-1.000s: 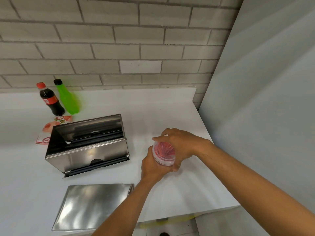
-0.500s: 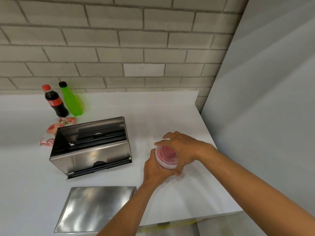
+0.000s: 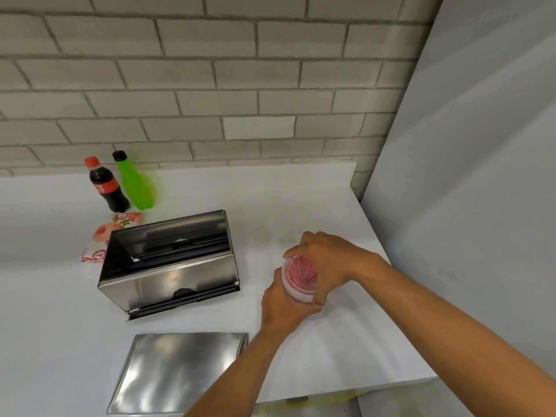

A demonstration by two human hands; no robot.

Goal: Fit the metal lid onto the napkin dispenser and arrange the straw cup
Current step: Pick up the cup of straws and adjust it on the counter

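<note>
Straw cup [image 3: 300, 278], clear plastic packed with red straws, sits to the right of the napkin dispenser [image 3: 168, 263], gripped by both hands. Left hand [image 3: 282, 302] wraps the cup's near-left side from below; right hand [image 3: 328, 263] curls over the far-right side and rim, fingers closed on the wall. Whether the cup's base touches the white counter [image 3: 301, 206] cannot be told, as the hands hide it.

Dispenser: stainless box, top open, dark inner parts visible, standing on the counter. Metal lid [image 3: 174, 371] lies flat in front of the dispenser at the counter's near edge, apart from it, not fitted.

Behind the dispenser, toward the brick wall [image 3: 210, 85]: cola bottle [image 3: 106, 188] with red cap and green bottle [image 3: 135, 185] with black cap, just beside each other. Red-and-white packets [image 3: 111, 233] lie against the dispenser's back-left corner.
</note>
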